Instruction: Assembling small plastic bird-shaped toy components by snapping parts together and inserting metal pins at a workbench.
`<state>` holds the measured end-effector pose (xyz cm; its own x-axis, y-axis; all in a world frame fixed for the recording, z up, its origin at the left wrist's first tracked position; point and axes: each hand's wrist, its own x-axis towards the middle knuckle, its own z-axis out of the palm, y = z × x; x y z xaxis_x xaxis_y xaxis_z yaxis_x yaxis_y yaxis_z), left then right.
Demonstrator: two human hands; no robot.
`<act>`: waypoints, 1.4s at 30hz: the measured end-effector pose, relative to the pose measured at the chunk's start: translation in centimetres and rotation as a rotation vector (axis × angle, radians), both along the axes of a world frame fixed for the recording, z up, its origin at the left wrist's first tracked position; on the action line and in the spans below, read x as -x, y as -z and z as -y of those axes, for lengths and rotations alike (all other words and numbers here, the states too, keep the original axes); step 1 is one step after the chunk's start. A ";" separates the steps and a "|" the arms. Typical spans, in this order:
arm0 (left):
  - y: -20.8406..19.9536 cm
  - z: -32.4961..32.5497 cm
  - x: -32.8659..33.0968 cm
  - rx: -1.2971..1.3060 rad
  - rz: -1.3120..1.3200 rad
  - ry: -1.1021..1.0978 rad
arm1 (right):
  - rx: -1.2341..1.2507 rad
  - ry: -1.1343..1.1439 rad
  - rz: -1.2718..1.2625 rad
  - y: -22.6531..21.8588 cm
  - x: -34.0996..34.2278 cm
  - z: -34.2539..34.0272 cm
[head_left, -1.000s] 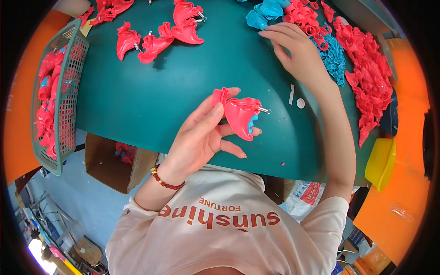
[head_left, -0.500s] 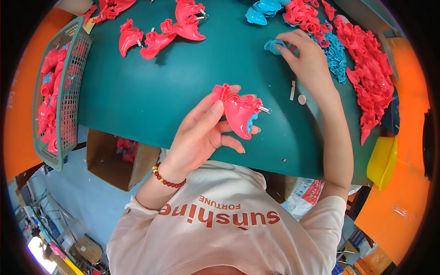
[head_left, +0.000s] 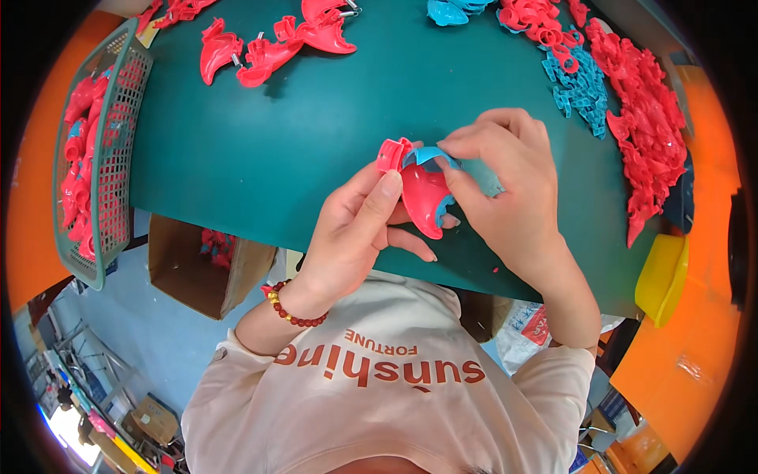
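My left hand (head_left: 351, 225) is closed round a glossy red plastic part (head_left: 423, 197), a curved, claw-like shell with a small ring at its upper left. Blue plastic shows along its right edge. Against the top of the shell sits a blue plastic piece (head_left: 426, 155), pinched between the thumb and fingers of my right hand (head_left: 505, 186). My right fingers partly hide where the two parts meet. Similar red shells (head_left: 268, 62), some with metal springs or pins sticking out, lie at the far left of the table.
On the green table (head_left: 276, 158), a red heap (head_left: 643, 130), small blue parts (head_left: 582, 91), red rings (head_left: 537, 20) and blue shells (head_left: 452, 11) lie at the right. A green basket (head_left: 99, 205) of red parts stands left, a cardboard box (head_left: 185, 272) below. A yellow container (head_left: 662, 276) is at right.
My right hand has come left and nearer from the far right, bringing the blue piece onto the red shell. My left hand still holds the shell in almost the same place.
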<state>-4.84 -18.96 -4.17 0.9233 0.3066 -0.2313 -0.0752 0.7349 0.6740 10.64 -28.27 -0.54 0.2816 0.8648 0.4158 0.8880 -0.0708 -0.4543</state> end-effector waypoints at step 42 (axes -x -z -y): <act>0.7 -1.1 -0.5 0.311 0.284 0.266 | -0.177 0.268 -0.985 -1.0 -7.7 8.1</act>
<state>-4.35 -17.84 -4.88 1.0000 0.0080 -0.0019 -0.0066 0.9167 0.3996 18.35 -36.40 0.45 0.7399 0.6726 0.0124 0.0825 -0.0725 -0.9939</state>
